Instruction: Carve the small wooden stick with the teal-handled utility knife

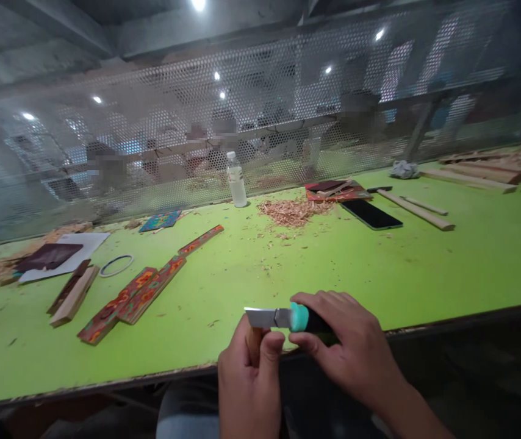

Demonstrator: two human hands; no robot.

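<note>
Two hands meet just past the near edge of the green surface (379, 268): the right hand (352, 347) has its fingers wrapped round the teal-collared handle of a knife (288, 317), blade pointing left, while the left hand (247, 378) pinches a small wooden piece (255, 344) directly under the blade. Likely risk: the blade slipping off the wood into the left thumb, so close beneath. Farther back lie painted strips (144, 289), wood shavings (293, 211), a phone (371, 214) and a bottle (237, 180); no writing is legible.
</note>
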